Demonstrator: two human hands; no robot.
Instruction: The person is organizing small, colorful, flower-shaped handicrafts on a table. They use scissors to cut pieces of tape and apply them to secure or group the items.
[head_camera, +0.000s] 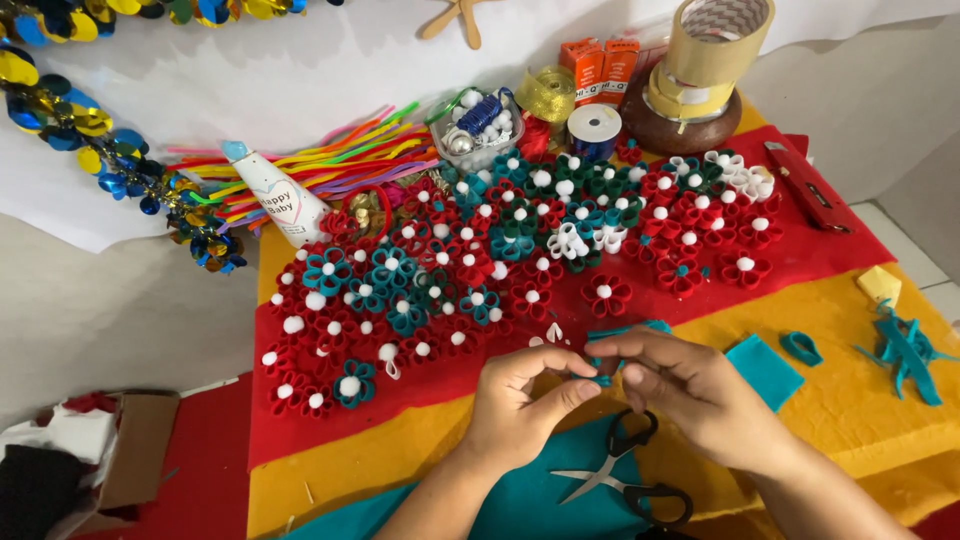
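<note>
Yellow felt table (860, 400) — hands (520, 405) (690, 385) pinch teal strip (625, 331), crosswise

The table (870, 410) is covered in yellow and red felt, with felt flowers (520, 250), scissors (620, 470) and tape rolls (705, 50) piled on.

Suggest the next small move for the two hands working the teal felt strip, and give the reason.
Probably fold the teal strip into another petal loop. The left hand and right hand pinch it together at the fingertips, the finished felt flowers are all made of looped petals, and this piece looks only partly formed.
</note>
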